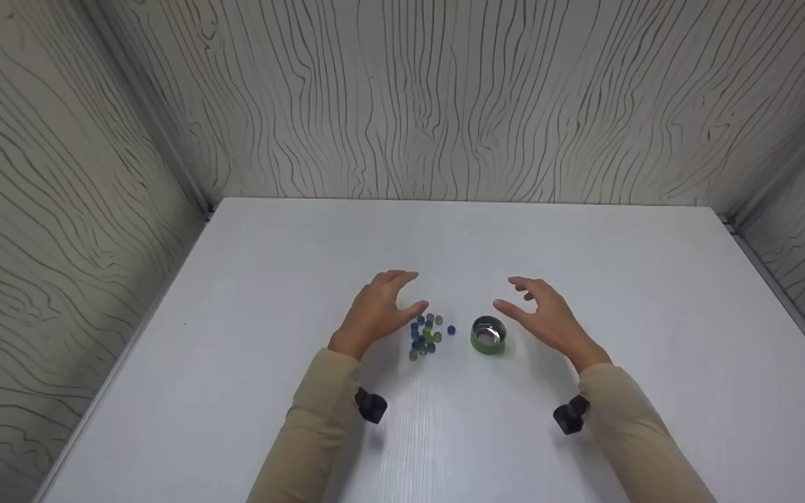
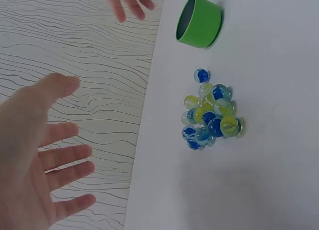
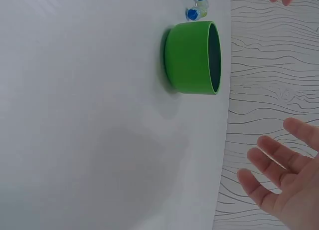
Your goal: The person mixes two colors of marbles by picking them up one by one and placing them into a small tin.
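Observation:
A loose cluster of blue, yellow-green and clear glass marbles (image 2: 208,115) lies on the white table, with one blue marble (image 1: 451,330) a little apart on its right. To the right of them stands a small round green tin (image 3: 192,58), upright with its open top up and a shiny inside. My left hand (image 1: 378,307) hovers at the left of the marbles, fingers spread and holding nothing. Beyond the tin's right side my right hand (image 1: 546,316) is also raised, its fingers relaxed and apart, with nothing in its grasp.
The white table (image 1: 270,279) reaches back to a wood-grain patterned wall (image 1: 402,105). Similar panels (image 1: 39,244) border it at left and right. A small black camera (image 1: 372,406) sits on each wrist, over beige sleeves (image 1: 318,426).

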`<action>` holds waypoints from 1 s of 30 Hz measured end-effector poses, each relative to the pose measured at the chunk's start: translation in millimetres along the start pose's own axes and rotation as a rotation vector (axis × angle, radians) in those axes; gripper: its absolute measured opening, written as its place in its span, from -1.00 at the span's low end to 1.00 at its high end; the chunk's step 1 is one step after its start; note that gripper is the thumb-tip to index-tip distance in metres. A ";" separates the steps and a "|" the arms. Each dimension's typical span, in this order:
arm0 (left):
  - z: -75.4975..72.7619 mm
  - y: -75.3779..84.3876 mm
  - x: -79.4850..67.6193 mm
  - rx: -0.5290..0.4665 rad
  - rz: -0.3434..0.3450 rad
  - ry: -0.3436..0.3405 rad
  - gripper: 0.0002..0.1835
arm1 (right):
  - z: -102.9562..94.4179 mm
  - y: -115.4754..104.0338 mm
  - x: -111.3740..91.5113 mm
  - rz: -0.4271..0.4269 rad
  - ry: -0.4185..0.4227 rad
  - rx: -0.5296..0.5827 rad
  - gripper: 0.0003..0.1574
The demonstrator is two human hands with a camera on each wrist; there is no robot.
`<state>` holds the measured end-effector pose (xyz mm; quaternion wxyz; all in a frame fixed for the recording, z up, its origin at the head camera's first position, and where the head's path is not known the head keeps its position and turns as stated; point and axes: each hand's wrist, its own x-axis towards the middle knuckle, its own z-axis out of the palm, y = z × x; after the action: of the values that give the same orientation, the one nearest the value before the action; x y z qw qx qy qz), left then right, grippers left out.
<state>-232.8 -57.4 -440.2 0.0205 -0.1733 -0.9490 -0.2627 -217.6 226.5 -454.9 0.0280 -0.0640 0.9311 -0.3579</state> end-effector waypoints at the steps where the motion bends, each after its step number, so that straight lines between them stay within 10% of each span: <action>1: 0.1 -0.7 -1.2 -0.022 0.000 -0.019 -0.43 | 2.2 1.1 0.0 -0.002 0.006 0.019 -0.15; 30: 30.1 -17.0 -20.0 -0.316 -0.028 -0.046 -0.66 | 47.6 28.5 -2.7 0.112 0.034 0.311 -0.32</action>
<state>-218.3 -62.2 -477.1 -0.0325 -0.1673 -0.8984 -0.4047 -213.1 216.3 -509.4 0.0418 -0.0008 0.8669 -0.4968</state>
